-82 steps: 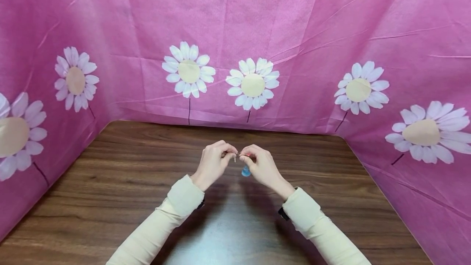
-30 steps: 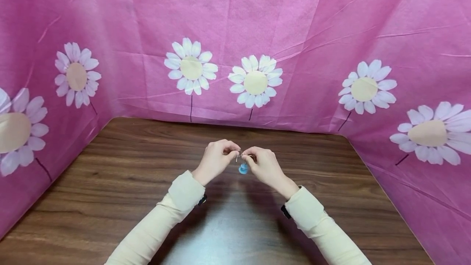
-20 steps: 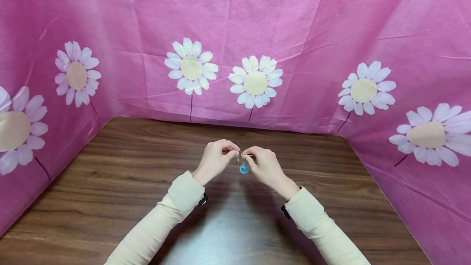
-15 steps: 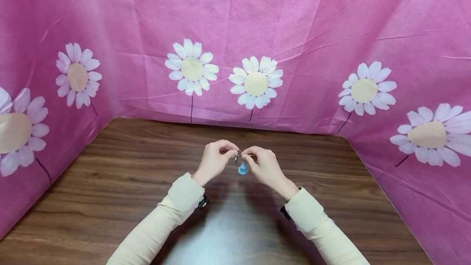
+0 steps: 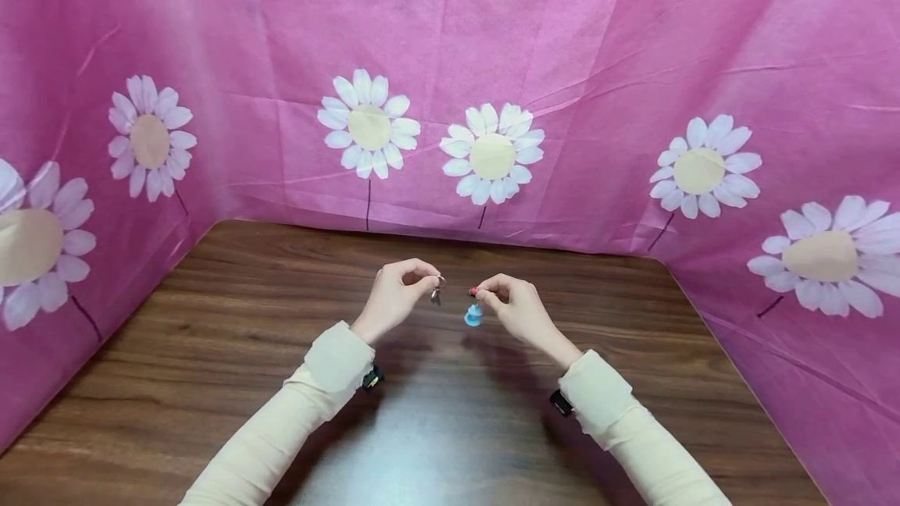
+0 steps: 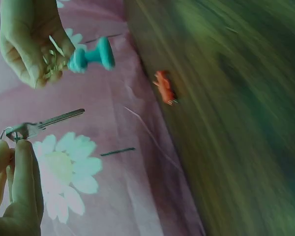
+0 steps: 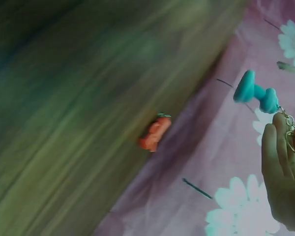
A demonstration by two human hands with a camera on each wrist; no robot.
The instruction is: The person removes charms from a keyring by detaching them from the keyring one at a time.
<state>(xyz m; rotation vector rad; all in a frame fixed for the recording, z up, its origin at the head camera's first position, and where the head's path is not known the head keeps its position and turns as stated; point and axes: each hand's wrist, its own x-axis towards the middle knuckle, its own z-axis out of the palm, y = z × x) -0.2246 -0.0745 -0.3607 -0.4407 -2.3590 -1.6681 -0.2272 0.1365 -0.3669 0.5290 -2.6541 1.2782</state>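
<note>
In the head view my left hand point(image 5: 397, 295) pinches a small metal ring with a key point(image 5: 436, 297) hanging below the fingertips. The left wrist view shows the key point(image 6: 51, 120) and its ring close up. To the right, my right hand point(image 5: 520, 307) pinches a gold-coloured keychain ring and chain point(image 7: 291, 130). From that chain dangles a blue, spool-shaped charm point(image 5: 473, 315), rounded at both ends. A gap separates the key from the keychain. Both hands are held above the brown wooden table point(image 5: 281, 350).
A small orange-red figure point(image 6: 164, 87) lies on the table near its far edge; in the head view its red part point(image 5: 473, 291) shows beside my right fingertips. A pink curtain point(image 5: 562, 30) printed with white daisies stands around the far edge and sides.
Earlier both hands met fingertip to fingertip at the metal rings. Now they have drawn apart, the left with the key, the right with the keychain, and the red figure shows between them.
</note>
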